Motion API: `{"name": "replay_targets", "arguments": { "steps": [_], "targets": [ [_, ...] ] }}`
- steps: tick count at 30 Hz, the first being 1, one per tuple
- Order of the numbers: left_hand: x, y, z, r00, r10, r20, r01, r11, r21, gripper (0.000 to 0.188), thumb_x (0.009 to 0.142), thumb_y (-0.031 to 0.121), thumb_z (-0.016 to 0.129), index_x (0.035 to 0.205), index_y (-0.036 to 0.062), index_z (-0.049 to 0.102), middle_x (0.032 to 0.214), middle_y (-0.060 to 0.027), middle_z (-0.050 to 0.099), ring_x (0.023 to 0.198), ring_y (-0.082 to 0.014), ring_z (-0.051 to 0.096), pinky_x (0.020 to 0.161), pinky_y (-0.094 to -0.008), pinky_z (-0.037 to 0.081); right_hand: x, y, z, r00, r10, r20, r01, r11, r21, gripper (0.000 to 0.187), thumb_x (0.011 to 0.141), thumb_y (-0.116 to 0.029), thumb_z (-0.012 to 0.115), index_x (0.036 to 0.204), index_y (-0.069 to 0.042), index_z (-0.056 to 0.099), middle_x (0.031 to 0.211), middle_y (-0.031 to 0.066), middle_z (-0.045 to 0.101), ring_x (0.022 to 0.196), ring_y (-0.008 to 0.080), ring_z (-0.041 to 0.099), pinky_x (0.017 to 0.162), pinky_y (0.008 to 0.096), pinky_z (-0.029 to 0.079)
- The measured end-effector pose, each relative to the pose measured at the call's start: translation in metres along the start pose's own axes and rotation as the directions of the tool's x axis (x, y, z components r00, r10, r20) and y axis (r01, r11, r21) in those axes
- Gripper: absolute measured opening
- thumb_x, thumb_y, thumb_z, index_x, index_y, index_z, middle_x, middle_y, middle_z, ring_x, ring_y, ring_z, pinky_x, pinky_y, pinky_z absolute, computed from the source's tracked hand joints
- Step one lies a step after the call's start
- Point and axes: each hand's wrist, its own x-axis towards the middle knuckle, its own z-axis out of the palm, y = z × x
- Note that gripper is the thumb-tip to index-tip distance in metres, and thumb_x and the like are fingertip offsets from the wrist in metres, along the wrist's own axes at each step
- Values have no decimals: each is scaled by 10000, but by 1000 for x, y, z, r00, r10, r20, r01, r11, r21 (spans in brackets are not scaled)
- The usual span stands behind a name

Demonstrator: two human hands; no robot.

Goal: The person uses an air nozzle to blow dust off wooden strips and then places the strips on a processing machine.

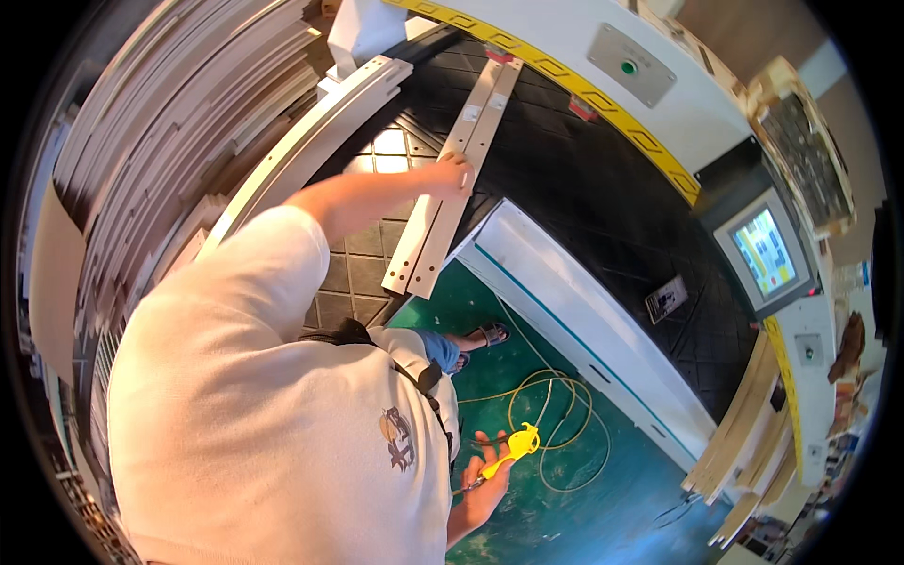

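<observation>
Two long pale boards with drilled holes (pixel 411 247) lie side by side at a slant over the dark machine bed, their near ends sticking out over the floor. My left hand (pixel 452 177) is closed over them near the middle, fingers curled down on the boards. Low in the view, my right hand (pixel 485 482) grips a yellow air blow gun (pixel 518 447) over the green floor, away from the boards. A thin hose (pixel 551 379) lies in loops on the floor beyond the gun.
Tall stacks of boards (pixel 169 122) stand on the left, with a pale board (pixel 311 151) beside the bed. A white machine beam with yellow edging (pixel 603 99) arches overhead. At right are a touch screen (pixel 765 250), a small card (pixel 667 298) on the black bed (pixel 603 207), and more boards (pixel 744 414).
</observation>
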Motion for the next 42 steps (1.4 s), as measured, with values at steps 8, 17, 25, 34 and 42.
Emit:
{"name": "replay_targets", "arguments": {
  "steps": [8, 17, 25, 34, 42],
  "targets": [
    [-33, 30, 8, 876, -433, -213, 402, 899, -173, 985, 824, 529, 795, 1558, 19, 381, 1609, -392, 248, 1420, -558, 387, 1097, -628, 425, 70, -73, 32, 990, 38, 137, -22, 993, -113, 705, 1083, -607, 439, 1569, -99, 384, 1395, 232, 592, 443, 78, 418, 363, 224, 365],
    [-105, -77, 3, 955, -162, -247, 148, 986, -76, 836, 754, 390, 823, 1509, 204, 517, 1579, -422, 288, 1375, -576, 454, 1102, -608, 440, 113, -74, 72, 989, 110, 102, -94, 985, -147, 632, 1109, -544, 415, 1552, -93, 407, 1372, 230, 615, 435, 82, 427, 366, 221, 346],
    [-150, -86, 36, 730, -491, -475, 499, 858, -121, 800, 860, 523, 753, 1544, 184, 511, 1637, -304, 325, 1516, -467, 289, 1227, -621, 211, 141, -83, 100, 974, 131, 186, -78, 960, -269, 555, 1127, -464, 390, 1521, -74, 426, 1347, 224, 631, 448, 86, 446, 378, 227, 365],
    [-158, -100, 34, 829, -264, -492, 285, 958, -35, 717, 906, 365, 753, 1541, 166, 484, 1597, -363, 317, 1463, -519, 330, 1184, -620, 275, 169, -122, 120, 972, 99, 214, -22, 942, -335, 654, 1109, -512, 458, 1565, -51, 374, 1375, 242, 620, 467, 85, 466, 383, 235, 385],
    [-166, -101, 24, 855, -220, -470, 214, 975, -66, 726, 888, 315, 760, 1529, 127, 476, 1615, -372, 288, 1485, -540, 304, 1190, -606, 289, 193, -111, 142, 935, 140, 326, -11, 930, -368, 657, 1122, -456, 451, 1567, 15, 344, 1348, 262, 646, 474, 105, 483, 391, 241, 404]
  ]
}}
